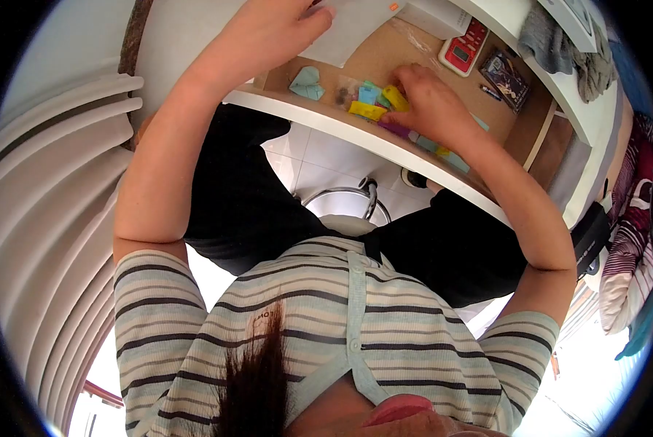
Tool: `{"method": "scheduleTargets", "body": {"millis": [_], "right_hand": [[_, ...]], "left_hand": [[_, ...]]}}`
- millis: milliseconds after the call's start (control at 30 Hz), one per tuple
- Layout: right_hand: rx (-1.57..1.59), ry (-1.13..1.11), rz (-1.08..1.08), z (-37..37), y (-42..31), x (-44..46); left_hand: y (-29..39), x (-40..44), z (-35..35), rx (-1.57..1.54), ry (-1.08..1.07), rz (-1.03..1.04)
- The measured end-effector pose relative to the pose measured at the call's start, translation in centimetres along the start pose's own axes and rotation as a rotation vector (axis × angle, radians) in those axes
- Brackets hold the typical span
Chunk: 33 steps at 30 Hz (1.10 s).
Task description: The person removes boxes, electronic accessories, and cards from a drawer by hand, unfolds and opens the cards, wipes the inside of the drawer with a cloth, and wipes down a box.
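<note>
Inside the pulled-out drawer (487, 116), my right hand (436, 105) curls its fingers and thumb around a small yellow packet (394, 97). Close by are a second yellow packet (367, 111), a light blue piece (368, 94) and a purple piece (395, 129), partly under my hand. Left of them sits a small clear bag (345, 93) with dark bits in it. My left hand (286, 25) is at the top edge of the view, above a white sheet or bag (348, 36) with an orange mark. Most of its fingers are cut off, so its grip is hidden.
A folded pale green paper (307, 83) lies at the drawer's left. Farther right are a red and white device (463, 48), a dark printed pack (504, 79) and a white box (436, 18). Grey cloth (549, 44) hangs at the right. My legs are under the drawer.
</note>
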State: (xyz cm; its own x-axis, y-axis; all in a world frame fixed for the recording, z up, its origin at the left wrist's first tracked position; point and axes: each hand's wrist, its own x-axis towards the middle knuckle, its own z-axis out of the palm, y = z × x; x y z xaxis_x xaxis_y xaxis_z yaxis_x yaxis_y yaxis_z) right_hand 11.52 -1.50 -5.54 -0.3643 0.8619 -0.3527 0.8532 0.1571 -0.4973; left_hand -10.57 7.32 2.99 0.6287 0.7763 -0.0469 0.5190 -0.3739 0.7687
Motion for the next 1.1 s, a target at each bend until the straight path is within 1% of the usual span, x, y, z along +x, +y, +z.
{"method": "scheduleTargets", "body": {"millis": [33, 100, 233, 300, 433, 500, 533, 600, 633, 700, 733, 800, 833, 900, 967, 1033, 1100], "right_hand": [[0.000, -0.002, -0.003, 0.3, 0.2, 0.1], [0.002, 0.024, -0.223, 1.0, 0.7, 0.2], [0.086, -0.032, -0.227, 1.7, 0.0, 0.3], [0.337, 0.073, -0.197, 1.7, -0.6, 0.5], [0.361, 0.026, -0.128, 1.5, -1.8, 1.1], [0.280, -0.032, -0.220, 2.6, -1.8, 2.0], [0.281, -0.030, -0.220, 2.5, -1.8, 2.1], [0.134, -0.182, -0.209, 1.9, -1.9, 2.2], [0.133, -0.184, -0.214, 1.9, -1.9, 2.2], [0.071, -0.010, -0.356, 1.8, -1.8, 2.2], [0.072, -0.013, -0.360, 1.6, -1.9, 2.7], [0.102, 0.273, -0.526, 1.3, -2.6, 4.4], [0.104, 0.274, -0.530, 1.4, -3.2, 4.8], [0.058, 0.158, -0.496, 1.7, -4.5, 5.8], [0.021, 0.147, -0.480, 3.2, -4.8, 6.9], [-0.017, 0.130, -0.465, 3.8, -4.6, 8.0], [0.275, 0.172, -0.376, 3.6, -3.5, 8.2]], "left_hand": [[-0.6, 0.0, 0.2, -0.009, 0.012, 0.035], [-0.7, -0.1, 0.1, -0.016, 0.023, 0.069], [-0.2, -0.1, -0.1, 0.007, 0.004, 0.025], [0.0, -0.1, 0.0, -0.003, 0.000, 0.021], [0.6, 0.0, 0.0, -0.041, -0.014, -0.005], [0.7, 0.1, 0.0, -0.040, -0.022, 0.007], [0.8, 0.1, 0.0, -0.039, -0.011, 0.014], [0.6, 0.2, -0.1, -0.036, 0.001, 0.018], [0.3, 0.2, -0.2, -0.016, 0.008, 0.022], [0.2, 0.1, -0.4, 0.007, 0.020, 0.024], [0.5, 0.1, -0.6, 0.014, 0.020, 0.007], [0.8, 0.0, -0.8, 0.025, 0.022, -0.013], [0.9, 0.0, -1.0, 0.023, 0.032, -0.010], [0.9, 0.0, -1.3, 0.027, 0.045, -0.005], [0.6, -0.1, -1.4, 0.046, 0.094, 0.060], [0.1, -0.3, -1.8, 0.083, 0.106, 0.077], [-0.6, -0.8, -2.1, 0.113, 0.123, 0.090]]}}
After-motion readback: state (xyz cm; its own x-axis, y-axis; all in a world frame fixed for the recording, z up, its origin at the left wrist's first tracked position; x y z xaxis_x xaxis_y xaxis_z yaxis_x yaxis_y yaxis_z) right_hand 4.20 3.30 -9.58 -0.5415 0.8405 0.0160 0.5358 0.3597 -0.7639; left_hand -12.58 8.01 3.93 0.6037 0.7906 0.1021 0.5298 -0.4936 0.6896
